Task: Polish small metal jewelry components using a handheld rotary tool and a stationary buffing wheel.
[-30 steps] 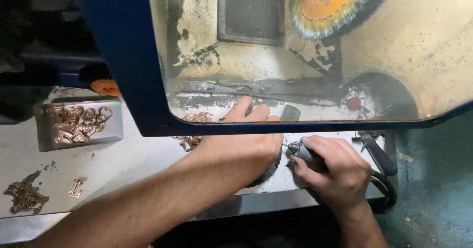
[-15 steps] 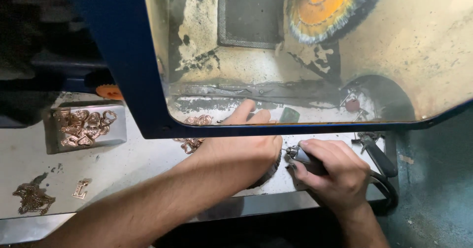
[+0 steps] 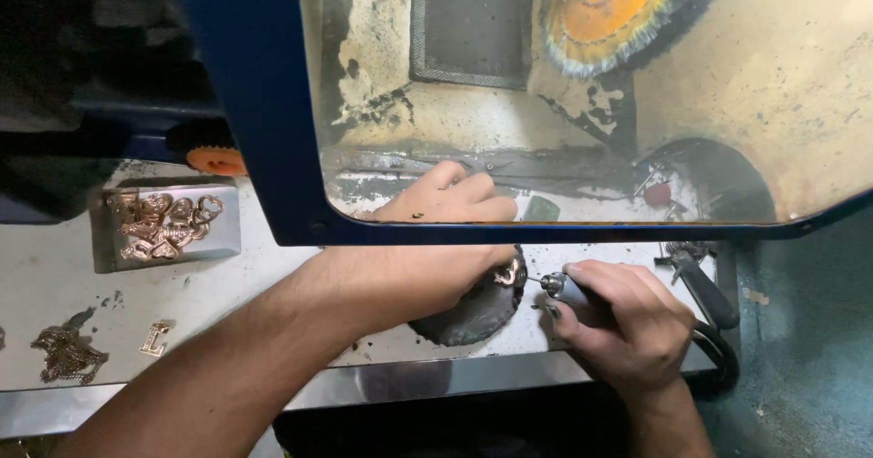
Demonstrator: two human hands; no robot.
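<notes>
My left hand (image 3: 427, 267) reaches in from the lower left and pinches a small golden metal piece (image 3: 506, 274) over a dark round pad (image 3: 473, 317). Its fingertips show again through the blue-framed clear shield (image 3: 273, 149) above. My right hand (image 3: 618, 317) grips a slim rotary handpiece (image 3: 555, 285) like a pen. The tool's tip points left and touches the golden piece.
A grey tray (image 3: 218, 231) holds several golden heart-shaped pieces at the left. Loose golden pieces (image 3: 65, 353) lie on the white bench near its front edge. Pliers (image 3: 700, 281) rest at the right. An orange buffing wheel (image 3: 618, 12) sits behind the shield.
The view has shifted slightly, so the tray and bench sit lower and further right. Both hands stay together over the dark pad with the tool against the piece.
</notes>
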